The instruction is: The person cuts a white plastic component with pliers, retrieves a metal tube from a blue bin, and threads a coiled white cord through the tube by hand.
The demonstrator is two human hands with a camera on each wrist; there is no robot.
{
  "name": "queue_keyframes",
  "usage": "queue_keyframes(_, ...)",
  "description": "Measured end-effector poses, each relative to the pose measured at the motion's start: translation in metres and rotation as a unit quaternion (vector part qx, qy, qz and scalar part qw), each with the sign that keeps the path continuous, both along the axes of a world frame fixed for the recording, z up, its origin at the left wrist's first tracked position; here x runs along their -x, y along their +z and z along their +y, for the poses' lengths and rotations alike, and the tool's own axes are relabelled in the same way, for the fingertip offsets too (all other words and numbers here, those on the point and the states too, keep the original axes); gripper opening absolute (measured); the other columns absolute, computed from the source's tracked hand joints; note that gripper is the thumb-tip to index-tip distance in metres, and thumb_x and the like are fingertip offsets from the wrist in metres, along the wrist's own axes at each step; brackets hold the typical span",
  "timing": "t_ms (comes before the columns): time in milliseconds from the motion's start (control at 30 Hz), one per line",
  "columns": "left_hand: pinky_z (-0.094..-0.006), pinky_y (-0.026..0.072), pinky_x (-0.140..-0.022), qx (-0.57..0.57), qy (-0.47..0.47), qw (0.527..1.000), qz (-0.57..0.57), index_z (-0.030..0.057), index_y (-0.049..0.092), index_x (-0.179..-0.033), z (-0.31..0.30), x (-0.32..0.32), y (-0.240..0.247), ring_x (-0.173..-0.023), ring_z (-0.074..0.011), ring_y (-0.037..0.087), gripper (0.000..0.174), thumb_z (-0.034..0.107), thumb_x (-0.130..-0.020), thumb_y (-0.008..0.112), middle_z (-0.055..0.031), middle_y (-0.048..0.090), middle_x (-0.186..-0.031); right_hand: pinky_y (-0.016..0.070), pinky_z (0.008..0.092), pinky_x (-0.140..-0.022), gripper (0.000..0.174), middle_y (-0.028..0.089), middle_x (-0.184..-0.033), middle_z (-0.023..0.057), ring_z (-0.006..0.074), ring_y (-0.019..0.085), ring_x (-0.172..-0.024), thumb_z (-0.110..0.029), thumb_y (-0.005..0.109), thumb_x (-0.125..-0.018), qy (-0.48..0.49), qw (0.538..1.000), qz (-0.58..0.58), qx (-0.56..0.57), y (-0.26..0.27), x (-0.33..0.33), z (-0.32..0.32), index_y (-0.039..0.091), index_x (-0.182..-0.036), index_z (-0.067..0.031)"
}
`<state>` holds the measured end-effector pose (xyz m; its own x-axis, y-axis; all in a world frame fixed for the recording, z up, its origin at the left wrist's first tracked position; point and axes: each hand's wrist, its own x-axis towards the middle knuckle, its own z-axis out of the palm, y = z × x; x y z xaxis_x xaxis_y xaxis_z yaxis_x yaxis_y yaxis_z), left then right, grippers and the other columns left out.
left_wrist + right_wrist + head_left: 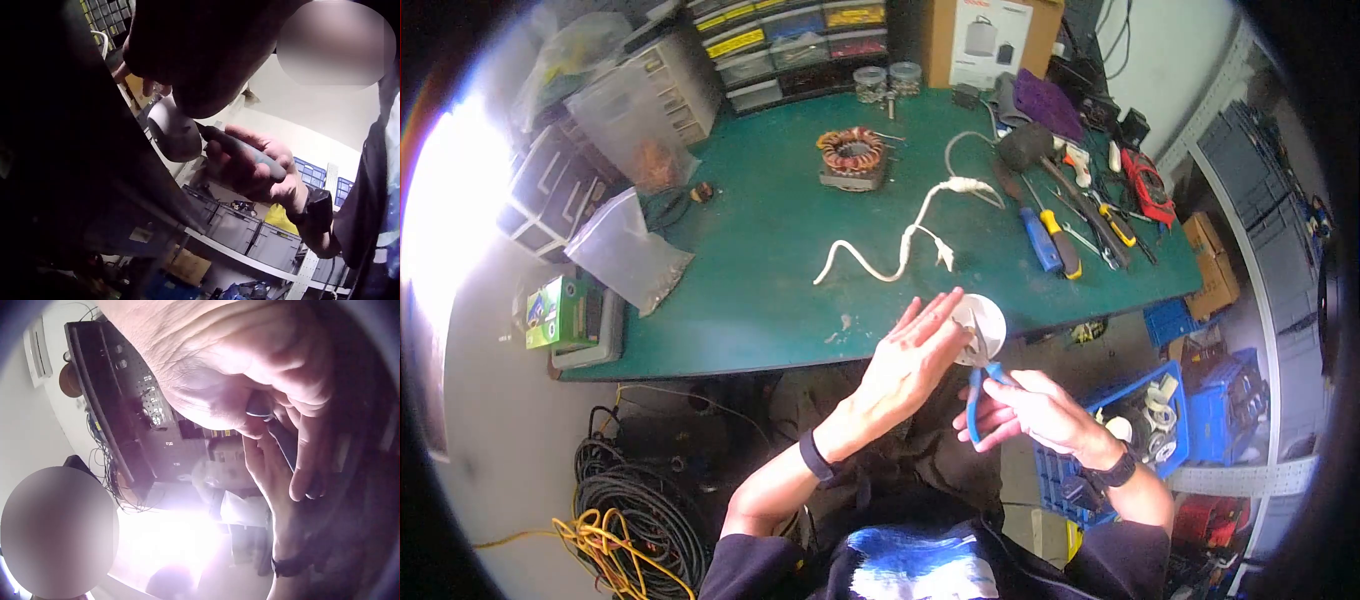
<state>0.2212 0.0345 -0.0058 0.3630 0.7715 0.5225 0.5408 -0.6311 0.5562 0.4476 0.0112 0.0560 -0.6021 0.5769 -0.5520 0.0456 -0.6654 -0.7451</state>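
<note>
White round fitting [995,318] appears light, stiff, possibly brittle; hold by rim. Left hand [903,370]: fingers straight, against it; right hand [1045,412]: fingers round pliers [973,403].

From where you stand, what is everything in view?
Worktop: one, green, centre
Copper-wound ring coil: one, brown, worktop's back
Thin cabling: count unclear, white, worktop
Mallet: one, black, worktop's right
Hand tools: several, blue or yellow handles, right
Boxy meter: one, red, far right
Drawer units: several, black or white, back left
Plastic bags: several, clear, left
Carton: one, green, left
Coiled cable: count unclear, black, floor left
Plastic crates: several, blue, floor right
Round plastic piece: one, white, front centre
Pliers: one pair, blue handles, front centre
Left hand: one, bare, holding piece
Right hand: one, bare, holding pliers
</note>
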Motion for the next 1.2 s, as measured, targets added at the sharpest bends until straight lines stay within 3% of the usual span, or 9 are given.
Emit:
queue_keyframes(133,-0.0546,0.0398,-0.115,0.026,0.015,1.000,-0.008,0.0005,0.063,-0.106,-0.007,-0.004,0.008,-0.135,-0.0411,0.052,0.013,0.007,-0.095,0.066,-0.0238,0.049,-0.150,0.0624,0.0408,-0.083,0.038,0.070,-0.113,0.0256,0.0321,0.073,-0.099,-0.029,0.044,-0.110,0.016,1.000,-0.015,-0.016,-0.001,0.000,0.001,0.055,-0.124,0.0049)
queue_keyframes(367,-0.0596,0.0344,-0.117,0.034,0.003,0.997,-0.070,-0.0015,0.059,-0.102,-0.022,-0.009,0.000,-0.143,-0.0498,0.040,0.017,0.003,-0.089,0.069,-0.0309,0.037,-0.156,0.0637,0.0349,-0.076,0.042,0.070,-0.100,0.0146,0.0229,0.073,-0.089,-0.036,0.049,-0.109,0.025,0.998,-0.017,-0.063,-0.010,0.001,-0.008,0.058,-0.118,0.0041)
queue_keyframes(700,-0.0595,0.0351,-0.116,0.007,0.007,1.000,-0.016,0.0008,0.059,-0.101,-0.024,-0.013,-0.004,-0.143,-0.0518,0.039,0.020,0.006,-0.088,0.072,-0.0324,0.037,-0.156,0.0639,0.0341,-0.075,0.039,0.070,-0.101,0.0142,0.0216,0.073,-0.091,-0.033,0.049,-0.109,0.037,0.986,-0.079,-0.140,-0.010,-0.006,-0.017,0.058,-0.118,0.0041)
queue_keyframes(767,-0.0611,0.0369,-0.114,-0.006,0.019,0.998,-0.068,0.0039,0.061,-0.102,-0.023,-0.015,-0.007,-0.140,-0.0509,0.043,0.024,0.007,-0.084,0.076,-0.0304,0.043,-0.152,0.0638,0.0341,-0.076,0.038,0.070,-0.102,0.0148,0.0214,0.073,-0.092,-0.032,0.048,-0.110,-0.003,0.999,-0.010,-0.034,-0.006,-0.006,-0.017,0.058,-0.119,0.0037)
queue_keyframes(867,-0.0554,0.0408,-0.114,-0.031,0.062,0.997,-0.021,0.0016,0.068,-0.097,-0.024,-0.017,0.003,-0.136,-0.0441,0.051,0.020,0.009,-0.083,0.080,-0.0266,0.051,-0.147,0.0636,0.0340,-0.077,0.039,0.071,-0.104,0.0155,0.0215,0.073,-0.092,-0.033,0.048,-0.110,-0.012,0.998,-0.020,-0.054,-0.010,-0.005,-0.024,0.058,-0.119,0.0034)
queue_keyframes(900,-0.0551,0.0444,-0.111,-0.053,0.086,0.995,-0.013,0.0038,0.070,-0.096,-0.024,-0.020,0.005,-0.120,-0.0394,0.061,0.021,0.011,-0.080,0.082,-0.0208,0.060,-0.131,0.0636,0.0340,-0.077,0.039,0.071,-0.104,0.0155,0.0215,0.073,-0.092,-0.033,0.048,-0.110,-0.012,0.998,-0.020,-0.053,-0.010,-0.006,-0.025,0.058,-0.119,0.0034)
queue_keyframes(1000,-0.0565,0.0458,-0.109,-0.103,0.097,0.990,0.002,0.0062,0.071,-0.096,-0.026,-0.020,0.007,-0.106,-0.0342,0.063,0.022,0.010,-0.078,0.083,-0.0156,0.061,-0.114,0.0634,0.0347,-0.078,0.040,0.071,-0.103,0.0154,0.0220,0.073,-0.092,-0.034,0.048,-0.110,-0.014,0.998,-0.020,-0.054,-0.007,-0.009,-0.025,0.059,-0.117,0.0029)
queue_keyframes(1133,-0.0619,0.0443,-0.109,-0.096,0.050,0.994,-0.011,0.0086,0.066,-0.107,-0.023,-0.017,0.004,-0.103,-0.0340,0.060,0.034,0.009,-0.077,0.083,-0.0147,0.056,-0.111,0.0639,0.0357,-0.076,0.042,0.072,-0.098,0.0142,0.0227,0.074,-0.090,-0.035,0.050,-0.109,0.044,0.998,-0.038,-0.012,0.012,-0.019,-0.011,0.061,-0.113,0.0045)
queue_keyframes(1200,-0.0621,0.0427,-0.111,-0.092,0.009,0.995,-0.021,0.0082,0.066,-0.107,-0.021,-0.015,0.004,-0.103,-0.0338,0.060,0.034,0.007,-0.077,0.083,-0.0156,0.056,-0.110,0.0641,0.0357,-0.076,0.041,0.072,-0.097,0.0139,0.0221,0.073,-0.089,-0.035,0.053,-0.108,0.079,0.992,-0.071,-0.071,0.013,-0.024,-0.003,0.062,-0.108,0.0046)
